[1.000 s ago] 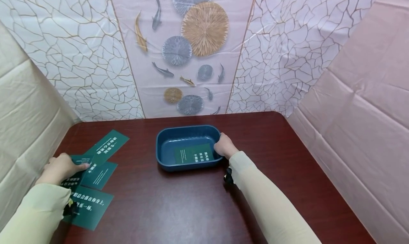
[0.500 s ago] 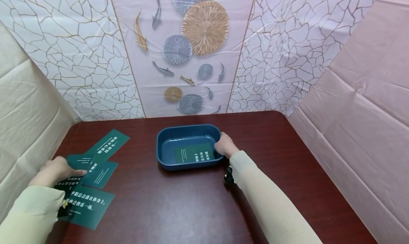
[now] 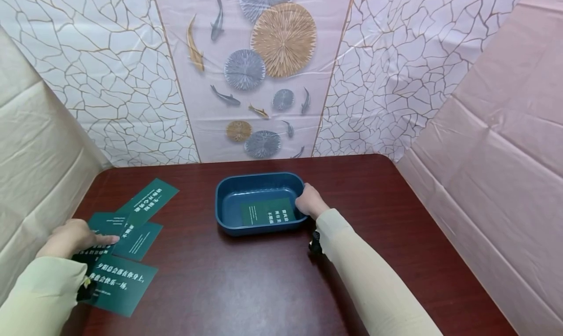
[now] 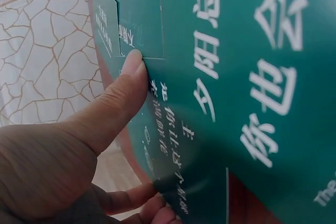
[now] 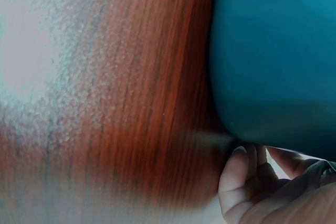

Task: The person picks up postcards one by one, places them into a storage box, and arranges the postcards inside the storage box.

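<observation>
Card [image 4: 181,156] pinched in left hand [image 3: 72,237] grip near table edge [image 3: 97,192], right hand [image 3: 310,200] clasping tray [image 3: 230,204] firmly, broad tabletop [image 3: 228,287] between.

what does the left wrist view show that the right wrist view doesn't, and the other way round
Only the left wrist view shows the left hand, its thumb touching the green cards with white writing, and the crack-patterned backdrop.

Only the right wrist view shows the outside of the blue tray and the right hand at its end.

Both show part of the reddish-brown table, though the left wrist view gives only small strips of it.
</observation>
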`<act>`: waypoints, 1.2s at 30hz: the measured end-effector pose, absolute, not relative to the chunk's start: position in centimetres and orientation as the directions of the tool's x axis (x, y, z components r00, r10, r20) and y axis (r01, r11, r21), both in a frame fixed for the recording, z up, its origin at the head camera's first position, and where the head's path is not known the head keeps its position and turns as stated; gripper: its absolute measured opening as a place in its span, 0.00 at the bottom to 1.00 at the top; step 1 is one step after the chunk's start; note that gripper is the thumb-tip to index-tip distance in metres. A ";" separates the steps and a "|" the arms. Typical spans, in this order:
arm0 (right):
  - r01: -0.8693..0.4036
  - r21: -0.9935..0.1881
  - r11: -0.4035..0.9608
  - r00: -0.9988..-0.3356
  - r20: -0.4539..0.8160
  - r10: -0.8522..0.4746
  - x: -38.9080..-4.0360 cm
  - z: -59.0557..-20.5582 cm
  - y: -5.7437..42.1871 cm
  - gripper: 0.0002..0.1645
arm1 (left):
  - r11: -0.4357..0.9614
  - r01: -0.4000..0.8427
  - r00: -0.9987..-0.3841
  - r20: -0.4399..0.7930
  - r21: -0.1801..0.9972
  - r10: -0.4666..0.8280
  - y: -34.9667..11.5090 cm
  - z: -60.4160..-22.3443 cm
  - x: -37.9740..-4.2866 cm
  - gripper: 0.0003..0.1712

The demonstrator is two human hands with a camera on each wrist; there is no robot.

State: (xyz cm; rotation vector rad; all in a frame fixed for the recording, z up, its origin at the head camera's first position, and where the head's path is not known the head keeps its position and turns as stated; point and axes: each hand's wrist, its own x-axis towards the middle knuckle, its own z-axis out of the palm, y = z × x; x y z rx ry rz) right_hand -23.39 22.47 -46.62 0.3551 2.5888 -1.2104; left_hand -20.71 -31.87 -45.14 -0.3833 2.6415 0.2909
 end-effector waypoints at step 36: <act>0.321 -0.718 0.618 -0.938 -0.333 0.100 -23.4 -46.6 22.5 0.39 | 0.806 -0.091 -0.978 0.100 0.584 -0.182 -29.2 -43.5 -21.7 0.19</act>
